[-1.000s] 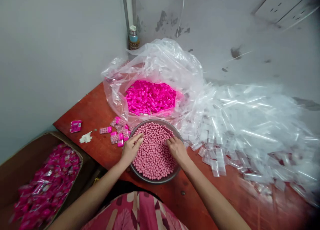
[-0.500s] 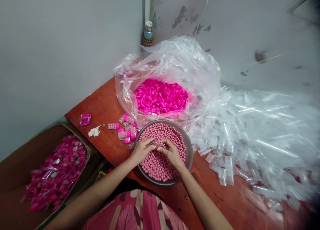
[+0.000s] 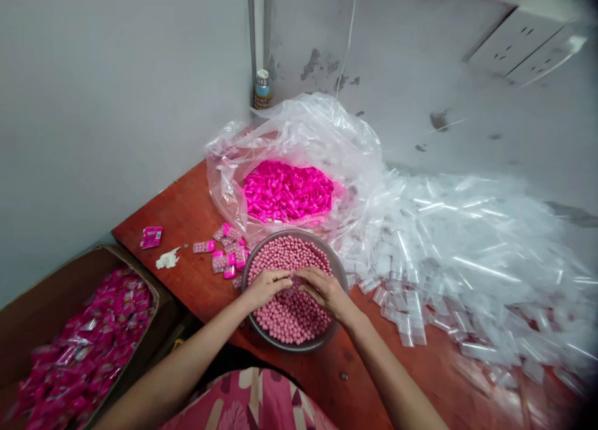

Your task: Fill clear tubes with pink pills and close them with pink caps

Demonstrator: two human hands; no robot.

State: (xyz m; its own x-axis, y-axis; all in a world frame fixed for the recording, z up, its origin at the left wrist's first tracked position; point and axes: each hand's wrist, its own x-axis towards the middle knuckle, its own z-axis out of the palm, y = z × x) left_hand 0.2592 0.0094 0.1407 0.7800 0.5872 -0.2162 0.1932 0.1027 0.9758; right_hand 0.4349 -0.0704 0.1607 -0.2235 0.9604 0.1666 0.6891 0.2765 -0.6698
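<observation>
A grey bowl (image 3: pixel 343 282) full of small pink balls (image 3: pixel 289 321) stands before me. Both hands are over it, with a small clear plastic bottle (image 3: pixel 296 281) between their fingertips, partly hidden and blurred against the balls. My left hand (image 3: pixel 266 288) pinches the bottle from the left. From the right, my right hand (image 3: pixel 326 291) closes bent fingers and thumb about it. Left of the bowl lie several filled clear bottles (image 3: pixel 222 262) with pink caps. Behind the bowl, a clear plastic bag (image 3: pixel 327 124) gapes around loose pink caps (image 3: pixel 287 190).
A heap of clear empty bottles (image 3: pixel 411 318) under plastic film spreads across the right of the red table (image 3: pixel 182 212). A pink packet (image 3: pixel 152 237) and a white scrap (image 3: pixel 167 258) lie at left. Below stands a box of pink packets (image 3: pixel 93 343). A flask (image 3: pixel 262 87) stands in the corner.
My view has shifted, bringing wall sockets into sight at upper right. My right hand has turned, its fingers now reaching further over the bottle. Both hands stay over the bowl.
</observation>
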